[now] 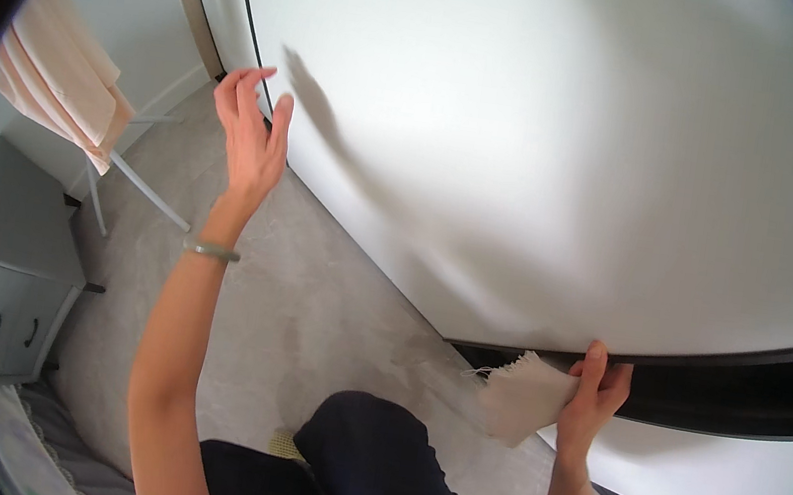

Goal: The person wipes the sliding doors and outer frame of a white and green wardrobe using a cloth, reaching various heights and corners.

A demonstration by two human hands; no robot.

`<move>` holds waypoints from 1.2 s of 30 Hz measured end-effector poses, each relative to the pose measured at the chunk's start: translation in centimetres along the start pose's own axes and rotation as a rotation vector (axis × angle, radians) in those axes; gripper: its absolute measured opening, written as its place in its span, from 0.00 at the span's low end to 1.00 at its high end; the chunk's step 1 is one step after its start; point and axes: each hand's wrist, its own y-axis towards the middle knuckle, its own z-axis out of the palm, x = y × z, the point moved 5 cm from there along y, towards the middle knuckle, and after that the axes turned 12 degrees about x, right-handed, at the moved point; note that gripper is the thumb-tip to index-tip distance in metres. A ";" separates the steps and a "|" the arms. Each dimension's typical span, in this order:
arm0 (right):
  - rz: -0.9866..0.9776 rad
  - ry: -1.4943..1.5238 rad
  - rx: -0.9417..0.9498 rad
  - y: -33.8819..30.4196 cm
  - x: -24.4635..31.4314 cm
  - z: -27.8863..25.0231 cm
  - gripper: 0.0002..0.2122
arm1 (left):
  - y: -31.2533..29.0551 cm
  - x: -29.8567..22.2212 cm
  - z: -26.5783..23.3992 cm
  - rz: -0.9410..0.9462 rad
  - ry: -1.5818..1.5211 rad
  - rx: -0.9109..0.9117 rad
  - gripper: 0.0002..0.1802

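Note:
A large white door panel fills the upper right, with a dark strip along its side nearest me. My left hand is raised at the panel's left edge, its fingers apart and slightly curved, with nothing in them. It casts a shadow on the white surface. A greenish bracelet circles that wrist. My right hand grips a beige cloth with a frayed edge. Its thumb rests against the panel's dark edge, and the other fingers are partly hidden.
At the left stands a grey cabinet with dark handles. Behind it, peach fabric hangs above thin white legs. Grey bedding lies lower left. My dark-clothed knee is above the grey floor.

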 end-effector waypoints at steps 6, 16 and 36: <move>-0.026 0.010 -0.066 -0.6 -1.2 -0.3 0.11 | 4.5 3.6 1.7 -0.077 -0.117 -0.236 0.23; -0.104 -0.160 -0.101 -8.6 1.4 3.9 0.27 | 5.7 15.5 6.3 -0.120 -0.525 -0.143 0.27; -1.186 -1.530 -1.084 4.6 46.4 -9.7 0.17 | 7.2 15.8 7.7 -0.145 -0.971 -0.223 0.25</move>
